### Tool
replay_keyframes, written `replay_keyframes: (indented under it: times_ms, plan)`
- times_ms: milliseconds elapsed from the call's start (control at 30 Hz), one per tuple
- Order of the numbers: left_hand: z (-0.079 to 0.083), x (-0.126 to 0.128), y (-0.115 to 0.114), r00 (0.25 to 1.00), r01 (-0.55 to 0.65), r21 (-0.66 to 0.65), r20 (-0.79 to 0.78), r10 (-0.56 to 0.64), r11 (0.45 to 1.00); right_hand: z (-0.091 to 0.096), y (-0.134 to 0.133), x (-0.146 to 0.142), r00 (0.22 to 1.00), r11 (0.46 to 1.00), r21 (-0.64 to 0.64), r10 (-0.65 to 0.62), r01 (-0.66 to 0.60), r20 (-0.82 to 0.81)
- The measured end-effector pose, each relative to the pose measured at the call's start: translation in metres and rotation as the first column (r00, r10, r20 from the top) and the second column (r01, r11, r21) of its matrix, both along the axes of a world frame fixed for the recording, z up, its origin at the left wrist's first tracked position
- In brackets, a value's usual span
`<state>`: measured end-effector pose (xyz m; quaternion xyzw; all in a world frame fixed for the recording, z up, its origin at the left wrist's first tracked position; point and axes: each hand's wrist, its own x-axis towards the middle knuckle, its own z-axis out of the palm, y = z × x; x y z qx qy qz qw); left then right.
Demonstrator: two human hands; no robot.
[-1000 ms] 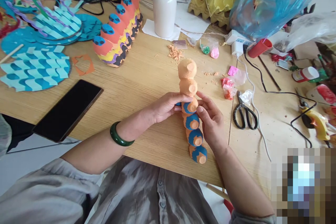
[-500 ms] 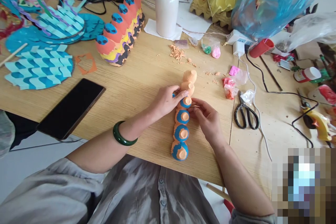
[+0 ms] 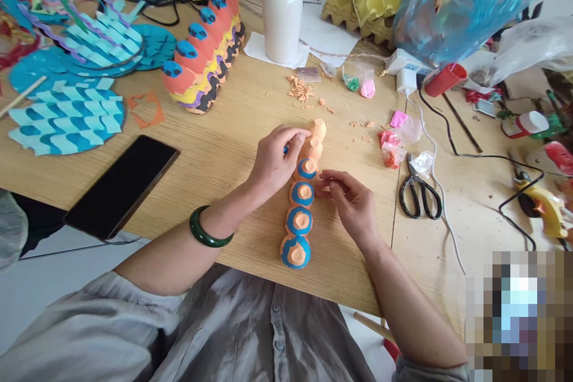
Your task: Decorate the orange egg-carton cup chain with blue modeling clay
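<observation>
An egg-carton strip [image 3: 305, 222] lies lengthwise on the table in front of me, covered in orange clay. Its nearer cups wear blue clay rings around orange tips; the two far cups are plain orange. My left hand [image 3: 278, 156] is closed, with a bit of blue clay [image 3: 286, 148] showing between its curled fingers. Its thumb and index finger touch the left side of the strip near the far end. On the other side, my right hand [image 3: 351, 200] has bent fingers slightly apart, fingertips close against the strip's edge beside the ringed cups.
A black phone [image 3: 123, 186] lies left. Behind stand a painted egg-carton piece [image 3: 208, 51] and a white bottle [image 3: 282, 18]. Orange clay crumbs [image 3: 301, 89] lie beyond the strip. Scissors [image 3: 418, 188], a white cable [image 3: 432, 140] and clay bags [image 3: 391, 149] are right.
The strip has shifted slightly left. My left hand has moved left and a little farther away from me along it. My right hand has stayed nearly in place.
</observation>
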<state>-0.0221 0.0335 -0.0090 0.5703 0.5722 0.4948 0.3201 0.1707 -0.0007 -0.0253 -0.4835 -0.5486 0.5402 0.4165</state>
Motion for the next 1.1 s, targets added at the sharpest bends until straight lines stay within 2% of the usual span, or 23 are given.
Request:
replay_keyframes:
  times_ms: [33,67,133,167,233,267,367,433,533,633,700,800,900,967,1033,1100]
  plan:
    - [0.004,0.002,-0.001,0.983,0.041,-0.043,0.181,-0.033,0.998,0.001,0.000,0.000,1.000,1.000,0.028,-0.007,0.007,0.003]
    - [0.009,0.004,-0.002,0.923,0.116,-0.106,0.378,-0.067,0.988,0.001,-0.001,0.000,1.000,0.998,0.060,-0.023,0.022,0.006]
    - [0.015,0.009,-0.005,0.706,0.292,-0.163,0.701,-0.098,0.942,0.004,-0.003,0.000,0.998,0.987,0.151,-0.066,0.062,0.019]
    - [0.017,0.011,-0.006,0.592,0.371,-0.161,0.800,-0.099,0.915,0.005,-0.004,0.000,0.995,0.972,0.220,-0.090,0.080,0.034]
    - [0.018,0.017,-0.010,0.432,0.441,-0.129,0.898,-0.084,0.888,0.008,-0.006,0.001,0.985,0.910,0.403,-0.143,0.093,0.096]
    - [0.018,0.019,-0.013,0.376,0.472,-0.111,0.923,-0.086,0.875,0.010,-0.007,0.001,0.974,0.858,0.507,-0.177,0.081,0.144]
    - [0.013,0.025,-0.021,0.294,0.555,-0.034,0.943,-0.158,0.831,0.014,-0.008,0.002,0.914,0.672,0.740,-0.282,-0.029,0.291]
    - [0.010,0.028,-0.027,0.267,0.607,0.006,0.940,-0.211,0.795,0.017,-0.009,0.002,0.880,0.594,0.796,-0.309,-0.119,0.361]
    - [0.006,0.031,-0.032,0.269,0.661,0.043,0.919,-0.289,0.750,0.020,-0.010,-0.001,0.864,0.546,0.817,-0.305,-0.185,0.400]
    - [0.005,0.031,-0.033,0.327,0.680,0.047,0.874,-0.360,0.731,0.021,-0.010,-0.002,0.869,0.539,0.827,-0.320,-0.161,0.377]
    - [0.006,0.029,-0.032,0.410,0.648,0.044,0.822,-0.396,0.761,0.021,-0.010,-0.001,0.868,0.549,0.826,-0.342,-0.128,0.361]
    - [0.011,0.025,-0.030,0.591,0.544,0.066,0.678,-0.438,0.836,0.021,-0.007,0.003,0.858,0.568,0.820,-0.386,-0.068,0.338]
    - [0.013,0.022,-0.030,0.754,0.456,0.061,0.503,-0.422,0.888,0.019,-0.005,0.006,0.846,0.569,0.821,-0.419,-0.038,0.330]
    - [0.012,0.022,-0.030,0.804,0.411,0.055,0.449,-0.390,0.910,0.018,-0.004,0.007,0.848,0.588,0.808,-0.414,-0.029,0.332]
    - [0.008,0.023,-0.029,0.816,0.387,0.077,0.436,-0.380,0.919,0.017,-0.005,0.007,0.866,0.633,0.774,-0.386,-0.002,0.318]
    - [0.004,0.023,-0.029,0.822,0.378,0.118,0.413,-0.391,0.918,0.017,-0.005,0.007,0.883,0.653,0.757,-0.365,0.017,0.294]
